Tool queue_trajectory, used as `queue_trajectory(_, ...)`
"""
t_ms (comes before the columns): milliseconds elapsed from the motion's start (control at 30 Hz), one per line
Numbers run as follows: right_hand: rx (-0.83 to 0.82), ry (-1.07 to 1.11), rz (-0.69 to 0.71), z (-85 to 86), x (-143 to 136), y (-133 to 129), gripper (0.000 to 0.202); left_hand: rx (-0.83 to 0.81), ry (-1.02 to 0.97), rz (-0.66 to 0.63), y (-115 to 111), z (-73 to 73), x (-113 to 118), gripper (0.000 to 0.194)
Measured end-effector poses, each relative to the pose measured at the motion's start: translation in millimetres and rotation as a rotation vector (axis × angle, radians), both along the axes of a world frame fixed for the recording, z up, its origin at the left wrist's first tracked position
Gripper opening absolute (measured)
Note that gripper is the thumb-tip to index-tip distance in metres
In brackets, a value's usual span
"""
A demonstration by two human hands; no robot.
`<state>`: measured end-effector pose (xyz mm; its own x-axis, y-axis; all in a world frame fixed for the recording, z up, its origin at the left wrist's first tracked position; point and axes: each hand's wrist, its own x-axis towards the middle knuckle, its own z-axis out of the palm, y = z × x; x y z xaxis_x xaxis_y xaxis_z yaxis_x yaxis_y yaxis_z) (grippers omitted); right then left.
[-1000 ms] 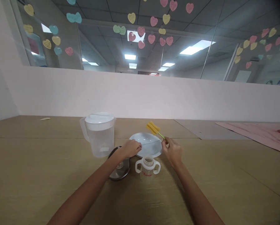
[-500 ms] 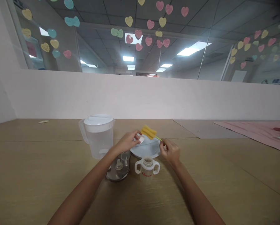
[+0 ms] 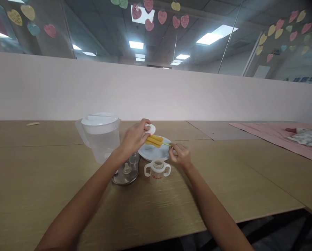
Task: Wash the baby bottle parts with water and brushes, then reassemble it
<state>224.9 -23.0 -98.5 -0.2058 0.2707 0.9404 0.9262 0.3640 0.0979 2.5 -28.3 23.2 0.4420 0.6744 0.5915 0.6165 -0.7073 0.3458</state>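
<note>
My left hand (image 3: 135,138) is closed on a small round white cap (image 3: 152,129), held just above the yellow head of a sponge brush (image 3: 154,141). My right hand (image 3: 181,155) pinches the brush's thin green handle. Both hands are over a white basin (image 3: 147,154). In front of the basin, a clear baby bottle (image 3: 157,173) stands upright without a lid, with a white handle on each side and red lettering. To its left, a metal tray (image 3: 124,179) bears a bottle nipple (image 3: 127,168) and a small clear container (image 3: 134,159); my left forearm hides part of it.
A lidded clear pitcher (image 3: 102,141) of water stands at the left behind my forearm. A pink cloth (image 3: 260,134) lies at the far right with a pale patterned thing (image 3: 309,137) on it. A white wall (image 3: 156,92) rises behind the wooden table (image 3: 239,181).
My left hand has brought the white cap from beside the sponge's left end to above it. The sponge now tilts down less toward the handle. My view has tipped downward, showing the table's front edge.
</note>
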Motion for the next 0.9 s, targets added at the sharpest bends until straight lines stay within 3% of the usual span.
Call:
queue_trajectory(100,0.028,0.058,-0.001,2.3,2,-1,0.017,0.137,0.168,0.164,3,3.3,-6,0.029)
queue_trajectory(167,0.044,0.154,-0.043,4.1,6,-2,0.017,0.112,0.286,0.234,4,6.9,-13,0.029)
queue_trajectory(400,0.064,0.363,-0.189,7.2,19,0,0.02,-0.39,0.77,0.233,11,7.3,-37,0.025)
queue_trajectory(600,0.09,0.359,-0.207,7.7,20,0,0.02,-0.57,0.841,0.203,18,-5.3,-28,0.029)
queue_trajectory(900,0.062,0.372,-0.229,4.3,20,2,0.02,-0.62,0.854,0.266,10,-7.8,-24,0.02)
